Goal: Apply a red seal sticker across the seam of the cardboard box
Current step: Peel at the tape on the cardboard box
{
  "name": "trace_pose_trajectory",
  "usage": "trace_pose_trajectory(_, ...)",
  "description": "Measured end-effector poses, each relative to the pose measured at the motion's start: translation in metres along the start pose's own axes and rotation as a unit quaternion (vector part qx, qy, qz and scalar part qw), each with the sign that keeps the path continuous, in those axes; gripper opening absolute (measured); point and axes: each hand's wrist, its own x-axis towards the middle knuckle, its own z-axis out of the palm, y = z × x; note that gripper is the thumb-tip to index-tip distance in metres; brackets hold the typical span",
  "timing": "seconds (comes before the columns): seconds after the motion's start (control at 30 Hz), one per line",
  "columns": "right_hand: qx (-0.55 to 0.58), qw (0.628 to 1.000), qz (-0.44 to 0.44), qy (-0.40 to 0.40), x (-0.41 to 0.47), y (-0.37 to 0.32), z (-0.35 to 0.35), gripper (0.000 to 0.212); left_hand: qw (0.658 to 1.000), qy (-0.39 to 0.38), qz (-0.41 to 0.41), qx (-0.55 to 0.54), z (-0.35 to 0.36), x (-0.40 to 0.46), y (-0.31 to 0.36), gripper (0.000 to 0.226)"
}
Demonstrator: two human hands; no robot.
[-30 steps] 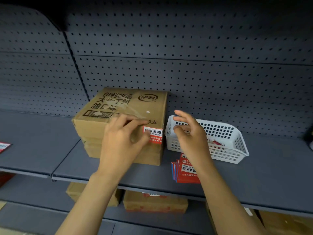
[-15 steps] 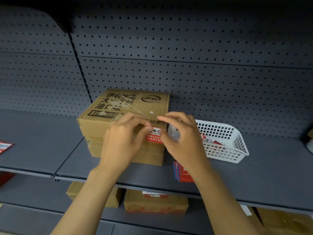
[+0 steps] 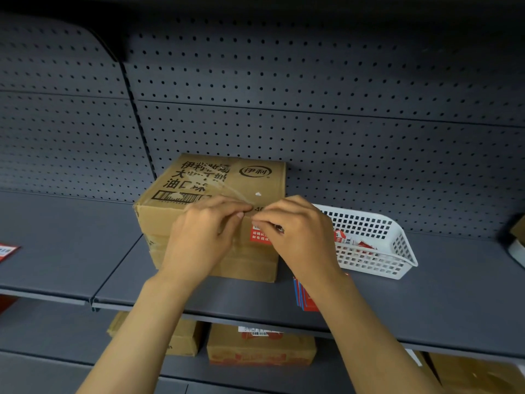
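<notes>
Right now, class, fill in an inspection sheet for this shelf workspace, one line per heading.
Surface: dark grey shelf, perforated back panel.
Job's things: cardboard box on the shelf; red seal sticker on its front face, partly covered by fingers.
Clutter: white basket with red scraps; red sticker stack near the shelf edge.
Grippers: left hand and right hand meet at the box's top front edge, fingertips pinched.
Cables: nothing seen.
Surroundings: more boxes on the lower shelf.

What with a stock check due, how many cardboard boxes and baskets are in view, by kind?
Cardboard box on the working shelf: 1
Cardboard boxes on the shelf below: 3
White basket: 1
Total: 5
</notes>
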Motion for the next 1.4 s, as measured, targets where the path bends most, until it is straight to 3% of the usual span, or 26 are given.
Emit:
trace_pose_trajectory(0.07,0.004,1.0,0.005,-0.009,0.002,0.0,-0.001,0.003,1.0,-0.002,-0.002,0.014,-0.001,0.001,0.0,0.023)
trace_pose_trajectory(0.2,-0.009,0.999,0.015,-0.049,0.005,0.002,0.0,0.027,0.999,-0.016,-0.007,0.027,-0.003,0.003,-0.003,0.022)
trace_pose_trajectory(0.33,-0.008,1.0,0.002,-0.016,0.004,0.001,0.003,0.006,0.999,-0.027,-0.003,0.038,-0.004,0.005,-0.006,0.021)
trace_pose_trajectory(0.87,0.047,0.996,-0.079,-0.018,-0.007,0.022,0.001,0.024,0.998,-0.031,0.003,0.048,-0.008,0.009,-0.005,0.02)
trace_pose_trajectory(1.13,0.059,0.994,-0.075,-0.048,-0.01,0.023,-0.003,0.008,0.999,-0.027,0.013,0.04,-0.009,0.008,-0.006,0.019)
trace_pose_trajectory(1.3,0.005,0.99,-0.093,-0.106,-0.002,0.017,-0.005,0.058,0.997,-0.025,0.028,0.064,-0.008,0.007,-0.008,0.015)
trace_pose_trajectory(1.4,-0.024,0.987,-0.111,-0.114,0.001,0.014,-0.003,0.033,0.998,-0.02,0.026,0.048,-0.007,0.007,-0.008,0.018)
